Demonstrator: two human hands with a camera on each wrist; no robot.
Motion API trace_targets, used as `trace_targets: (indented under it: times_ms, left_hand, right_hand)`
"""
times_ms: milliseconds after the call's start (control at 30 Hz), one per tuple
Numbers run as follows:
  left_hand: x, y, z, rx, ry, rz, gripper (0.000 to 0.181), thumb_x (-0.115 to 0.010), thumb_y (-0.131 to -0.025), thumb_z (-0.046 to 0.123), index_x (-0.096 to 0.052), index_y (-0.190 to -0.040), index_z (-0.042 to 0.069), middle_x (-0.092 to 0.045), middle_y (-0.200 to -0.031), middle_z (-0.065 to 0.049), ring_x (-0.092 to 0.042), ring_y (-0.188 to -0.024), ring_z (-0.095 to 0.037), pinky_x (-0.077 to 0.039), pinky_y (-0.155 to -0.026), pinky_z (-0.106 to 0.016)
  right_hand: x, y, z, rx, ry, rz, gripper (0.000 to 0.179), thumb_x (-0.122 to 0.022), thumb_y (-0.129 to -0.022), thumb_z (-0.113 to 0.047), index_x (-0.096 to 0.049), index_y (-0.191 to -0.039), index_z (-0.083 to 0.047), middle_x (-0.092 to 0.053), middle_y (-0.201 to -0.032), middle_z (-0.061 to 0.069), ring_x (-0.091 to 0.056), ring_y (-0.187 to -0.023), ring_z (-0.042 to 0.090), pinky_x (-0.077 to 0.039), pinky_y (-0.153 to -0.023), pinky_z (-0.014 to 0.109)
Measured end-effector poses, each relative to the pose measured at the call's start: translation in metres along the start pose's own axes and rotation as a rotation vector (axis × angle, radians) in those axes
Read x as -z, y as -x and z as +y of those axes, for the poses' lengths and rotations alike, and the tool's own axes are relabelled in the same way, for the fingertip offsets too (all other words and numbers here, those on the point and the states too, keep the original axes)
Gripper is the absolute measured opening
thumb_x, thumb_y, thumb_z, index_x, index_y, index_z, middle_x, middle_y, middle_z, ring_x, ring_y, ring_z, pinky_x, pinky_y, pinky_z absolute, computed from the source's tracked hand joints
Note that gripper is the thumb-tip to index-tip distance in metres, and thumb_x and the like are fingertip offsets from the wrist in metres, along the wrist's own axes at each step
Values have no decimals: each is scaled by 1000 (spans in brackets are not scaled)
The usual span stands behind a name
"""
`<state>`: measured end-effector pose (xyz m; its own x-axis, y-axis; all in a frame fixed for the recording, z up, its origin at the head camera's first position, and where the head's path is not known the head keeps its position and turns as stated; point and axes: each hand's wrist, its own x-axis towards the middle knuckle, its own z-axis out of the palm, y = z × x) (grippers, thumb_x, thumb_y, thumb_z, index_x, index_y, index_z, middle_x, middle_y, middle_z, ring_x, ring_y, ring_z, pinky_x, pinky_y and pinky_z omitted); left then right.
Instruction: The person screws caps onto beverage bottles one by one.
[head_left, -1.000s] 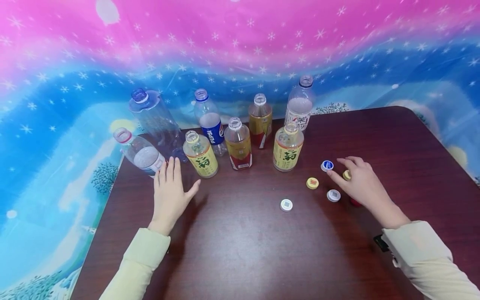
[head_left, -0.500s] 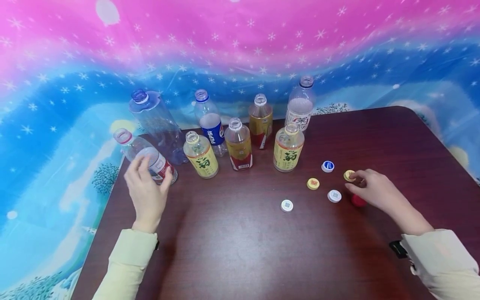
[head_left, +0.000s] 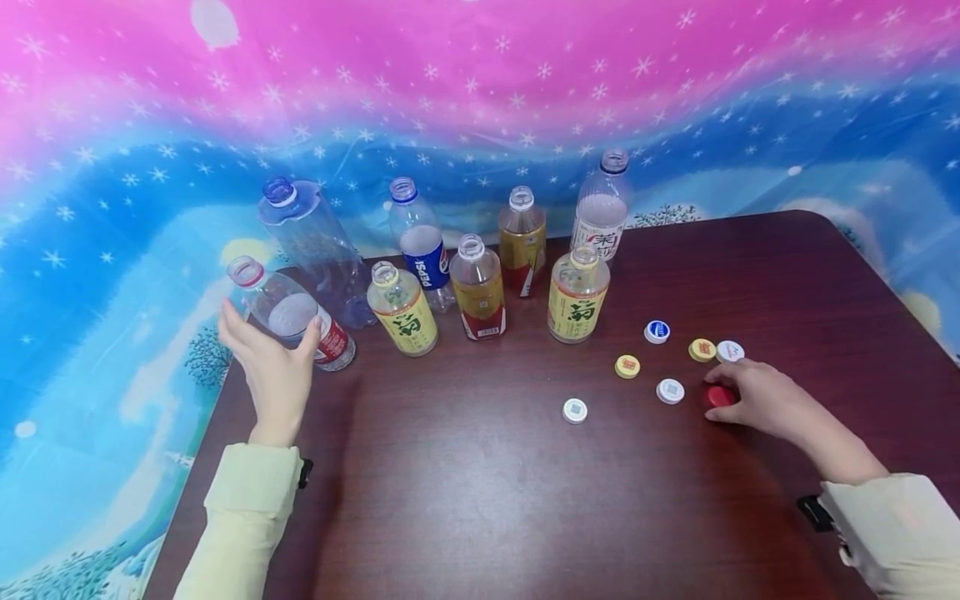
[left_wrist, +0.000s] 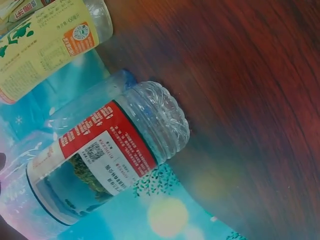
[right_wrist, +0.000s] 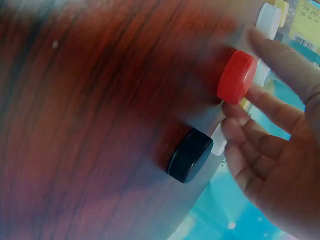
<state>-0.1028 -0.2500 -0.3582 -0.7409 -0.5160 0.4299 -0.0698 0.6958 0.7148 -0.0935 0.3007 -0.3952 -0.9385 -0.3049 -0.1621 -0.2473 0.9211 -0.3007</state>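
On the table's left side, my left hand (head_left: 273, 375) is spread about a clear water bottle (left_wrist: 110, 155) with a red label and red neck ring. Its thumb overlaps the bottle's front in the head view; only dark finger edges show in the left wrist view. Over on the right, the thumb and fingers of my right hand (head_left: 772, 404) are parted around a red bottle cap (right_wrist: 237, 77). In the right wrist view the index fingertip is right at the cap's lower edge, while the thumb stands off its upper side. A black cap (right_wrist: 190, 156) lies beside the curled other fingers.
Uncapped bottles stand along the back, including a Pepsi bottle (head_left: 423, 258), a large clear bottle (head_left: 322, 250) and a yellow-labelled bottle (head_left: 577, 304). Other loose caps lie about: a blue cap (head_left: 657, 332), yellow cap (head_left: 627, 367) and white cap (head_left: 575, 411). A patterned cloth (head_left: 480, 100) hangs behind.
My left hand has moved left from in front of the water bottle to around it. My right hand has moved from above the blue and yellow caps toward the near right, to the red cap.
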Motion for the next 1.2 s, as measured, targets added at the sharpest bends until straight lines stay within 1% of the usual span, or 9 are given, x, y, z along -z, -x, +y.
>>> trace_targets:
  times_ms: [67, 167, 267, 400, 633, 767, 933, 1033, 1200]
  left_hand:
    - [0, -2, 0, 30, 6, -25, 100, -69, -84, 41, -5, -152, 6, -9, -156, -18, -16, -146, -27, -18, -121, -42]
    - [-2, -4, -2, 46, 3, -44, 99, -69, -84, 40, -5, -153, 8, -10, -156, -17, -16, -146, -27, -18, -121, -44]
    - [-3, -6, -3, 63, 5, -58, 99, -69, -84, 40, -5, -153, 9, -11, -157, -17, -19, -146, -28, -20, -120, -45]
    - [-3, -7, -4, 91, 13, -82, 97, -68, -85, 41, -6, -153, 10, -15, -156, -17, -23, -144, -29, -22, -119, -47]
    - [-3, -10, -6, 118, 49, -116, 91, -66, -87, 40, -9, -152, 13, -24, -154, -17, -33, -140, -32, -27, -116, -51]
    - [-4, -10, -7, 135, 73, -125, 89, -67, -87, 39, -10, -151, 15, -31, -152, -18, -38, -137, -34, -30, -114, -52]
    - [-5, -10, -7, 132, 91, -126, 89, -67, -86, 38, -10, -151, 16, -38, -146, -22, -43, -132, -37, -33, -112, -53]
    - [-5, -8, -6, 112, 108, -112, 87, -68, -86, 34, -11, -150, 15, -40, -143, -23, -44, -130, -36, -33, -111, -52]
    - [-3, -2, -1, 77, 147, -82, 86, -70, -86, 28, -14, -149, 13, -40, -141, -22, -43, -129, -33, -34, -111, -50]
  right_hand:
    - [0, 1, 0, -16, 21, -9, 46, -84, -66, -21, -66, -100, 4, -66, -90, 18, -57, -77, 26, -46, -65, 41]
    - [0, 2, 0, -36, 24, -16, 45, -84, -65, -19, -65, -99, 4, -65, -88, 17, -56, -74, 25, -45, -63, 43]
    - [0, 2, 1, -45, 16, -20, 44, -84, -65, -18, -65, -98, 4, -65, -84, 14, -55, -72, 23, -45, -63, 40]
    - [0, 2, 1, -46, 2, -19, 43, -84, -65, -16, -64, -97, 5, -65, -84, 14, -55, -72, 22, -44, -63, 36]
    - [-1, 4, 1, -45, -14, -17, 41, -84, -65, -15, -64, -96, 3, -63, -85, 15, -54, -73, 22, -45, -64, 35]
    - [-1, 4, 1, -43, -19, -6, 37, -83, -67, -16, -63, -93, 3, -63, -83, 13, -53, -71, 20, -44, -64, 34]
    - [1, 3, 2, -35, -22, 18, 33, -79, -70, -15, -63, -91, 4, -60, -79, 11, -50, -70, 20, -42, -63, 33]
    - [3, 2, 2, -44, -26, 39, 34, -78, -70, -13, -63, -94, 7, -58, -80, 14, -50, -70, 22, -41, -62, 32]
    - [11, -1, 1, -64, -37, 75, 39, -77, -71, -10, -61, -99, 11, -61, -83, 20, -54, -71, 25, -45, -63, 34]
